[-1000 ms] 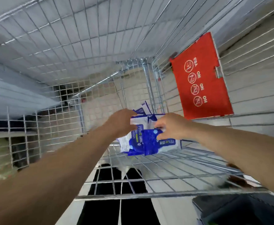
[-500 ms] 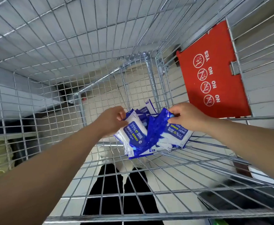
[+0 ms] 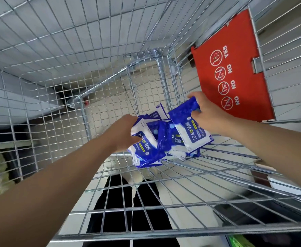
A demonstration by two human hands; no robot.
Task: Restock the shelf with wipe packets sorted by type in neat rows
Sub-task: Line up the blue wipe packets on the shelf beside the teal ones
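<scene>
from where i stand the wire trolley is nearest, dark trouser legs showing through its mesh floor, and both forearms reach down into it. the left hand has its fingers curled round the edge of one blue-and-white wipe packet at the left of the heap. the right hand pinches the top end of another packet, thumb on its printed face, raised a little off the rest. i'd call this gathering stock, and it goes best if each hand closes on a squared handful with labels facing one way, so they need no re-sorting at the shelf. the heap of wipe packets sits bunched in the trolley's far corner, and those i can read look like one 75% alcohol type. beyond, a red flap hangs on the right-hand wall. no shelf shows.
</scene>
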